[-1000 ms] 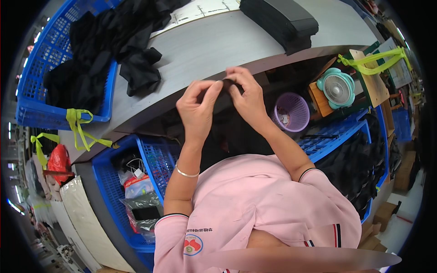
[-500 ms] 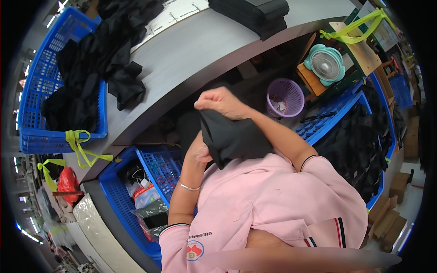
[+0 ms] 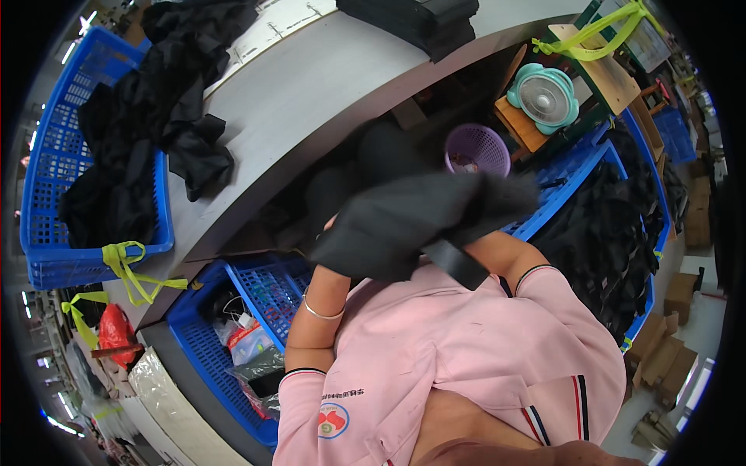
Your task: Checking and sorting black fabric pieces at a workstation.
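A piece of black cloth (image 3: pixel 404 221) is spread in the air in front of my chest, blurred by motion. A short, band-like end (image 3: pixel 457 266) of it hangs toward my shirt. My left hand (image 3: pixel 329 224) is at the cloth's left edge and holds it; only a bit of a finger shows, the rest being covered. A bracelet (image 3: pixel 322 309) is on that wrist. The right forearm (image 3: pixel 505 255) reaches up under the cloth's right side, and the cloth hides my right hand and its fingers.
Ahead is a grey table (image 3: pixel 272 128) with a folded black stack (image 3: pixel 420 23). Blue crates hold black fabric at left (image 3: pixel 97 252) and right (image 3: pixel 571 182); another blue crate (image 3: pixel 206 342) holds packets. A purple basket (image 3: pixel 505 155) and a turquoise fan (image 3: pixel 545 99) stand beyond the cloth.
The black cloth has swung open and spread to the right, covering both hands. My right hand, seen pinching above the cloth before, has gone lower behind it. The view has shifted slightly.
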Demonstrator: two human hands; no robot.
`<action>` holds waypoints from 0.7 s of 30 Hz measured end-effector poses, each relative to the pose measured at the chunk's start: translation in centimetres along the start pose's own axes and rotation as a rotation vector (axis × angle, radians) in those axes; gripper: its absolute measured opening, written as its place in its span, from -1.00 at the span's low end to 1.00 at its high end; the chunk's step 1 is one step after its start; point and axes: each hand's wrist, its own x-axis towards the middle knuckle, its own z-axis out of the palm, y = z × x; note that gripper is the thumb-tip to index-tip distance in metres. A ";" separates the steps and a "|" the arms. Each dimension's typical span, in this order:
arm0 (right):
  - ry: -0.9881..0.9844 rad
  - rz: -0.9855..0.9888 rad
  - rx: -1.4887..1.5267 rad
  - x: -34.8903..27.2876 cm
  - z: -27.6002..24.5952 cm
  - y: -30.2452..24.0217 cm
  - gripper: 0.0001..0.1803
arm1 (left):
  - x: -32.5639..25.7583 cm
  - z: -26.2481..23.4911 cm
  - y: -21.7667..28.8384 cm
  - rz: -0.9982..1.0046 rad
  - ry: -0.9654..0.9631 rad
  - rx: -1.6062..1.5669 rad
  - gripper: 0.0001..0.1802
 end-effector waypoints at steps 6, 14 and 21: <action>0.035 0.146 0.172 4.4 5.2 4.9 -0.86 | 16.1 24.9 -10.6 0.258 0.574 1.105 -0.51; 0.539 -0.011 -0.555 3.3 3.1 -2.5 -0.82 | 18.0 21.6 -3.6 0.582 1.056 1.022 -0.48; 0.709 -0.559 -0.899 2.8 5.6 -9.1 -0.74 | 20.0 18.6 -6.3 0.375 0.949 1.056 -0.51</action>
